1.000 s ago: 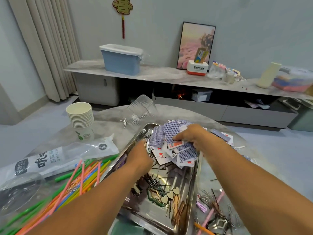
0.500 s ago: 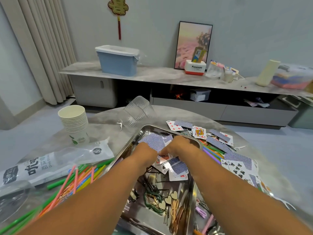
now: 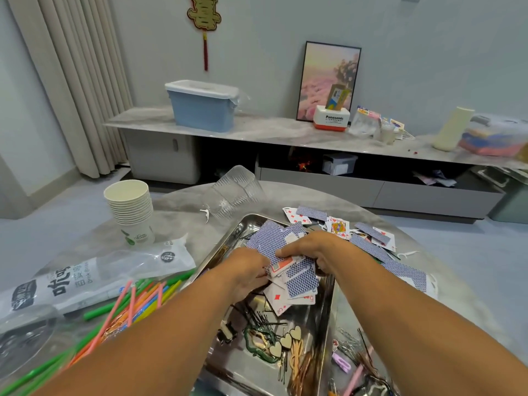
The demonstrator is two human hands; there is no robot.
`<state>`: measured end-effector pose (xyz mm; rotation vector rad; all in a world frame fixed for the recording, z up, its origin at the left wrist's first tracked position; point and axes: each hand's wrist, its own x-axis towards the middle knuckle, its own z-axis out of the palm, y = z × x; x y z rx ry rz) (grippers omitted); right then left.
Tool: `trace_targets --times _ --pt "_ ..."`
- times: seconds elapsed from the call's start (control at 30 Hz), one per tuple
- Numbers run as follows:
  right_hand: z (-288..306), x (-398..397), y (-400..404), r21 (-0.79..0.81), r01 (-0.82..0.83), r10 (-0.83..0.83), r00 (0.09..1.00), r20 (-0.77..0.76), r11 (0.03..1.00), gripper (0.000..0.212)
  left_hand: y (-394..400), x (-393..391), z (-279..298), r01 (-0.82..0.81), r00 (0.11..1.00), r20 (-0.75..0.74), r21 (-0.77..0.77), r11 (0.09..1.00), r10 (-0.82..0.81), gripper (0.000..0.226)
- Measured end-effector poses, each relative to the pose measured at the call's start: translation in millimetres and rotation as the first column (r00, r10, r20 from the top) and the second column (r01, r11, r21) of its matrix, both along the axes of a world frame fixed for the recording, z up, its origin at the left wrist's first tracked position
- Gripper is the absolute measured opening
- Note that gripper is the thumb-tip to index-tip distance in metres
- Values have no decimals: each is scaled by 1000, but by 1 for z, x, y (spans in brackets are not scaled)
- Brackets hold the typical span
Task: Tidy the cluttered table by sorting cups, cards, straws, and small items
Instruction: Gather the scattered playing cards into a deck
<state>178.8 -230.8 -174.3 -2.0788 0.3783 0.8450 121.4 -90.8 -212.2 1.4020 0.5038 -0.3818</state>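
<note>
A messy heap of blue-backed playing cards (image 3: 297, 278) lies in the far half of a steel tray (image 3: 228, 241). My left hand (image 3: 245, 270) holds the heap's left side and my right hand (image 3: 317, 250) grips its right side, fingers curled over the cards. More cards (image 3: 371, 238) are scattered on the table to the right of the tray. Hairpins, wooden hearts (image 3: 285, 341) and rubber bands fill the tray's near half. A stack of paper cups (image 3: 131, 210) stands at the left, and coloured straws (image 3: 134, 304) lie at the near left.
A straw bag (image 3: 94, 272) lies behind the straws. A clear ribbed plastic cup (image 3: 234, 192) lies on its side beyond the tray, another (image 3: 23, 341) at the near left. Clips and pins (image 3: 351, 355) sit right of the tray. A low cabinet with a blue bin (image 3: 203, 105) lines the wall.
My right hand pulled back from the far cards on the table into the tray. Both hands have closed in together on the card heap, bunching it.
</note>
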Motion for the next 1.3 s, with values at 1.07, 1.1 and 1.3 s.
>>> trace_targets --times 1.07,1.1,1.3 --pt "-35 18 6 365 357 -442 878 182 860 45 -1 63 -34 101 987 67 471 877 -149 26" --pt "-35 16 4 379 349 -438 881 178 857 43 2 62 -34 103 990 48 423 900 -135 22" --pt "-20 11 -12 524 168 -328 916 230 835 26 11 56 -19 13 992 127 35 999 -17 20"
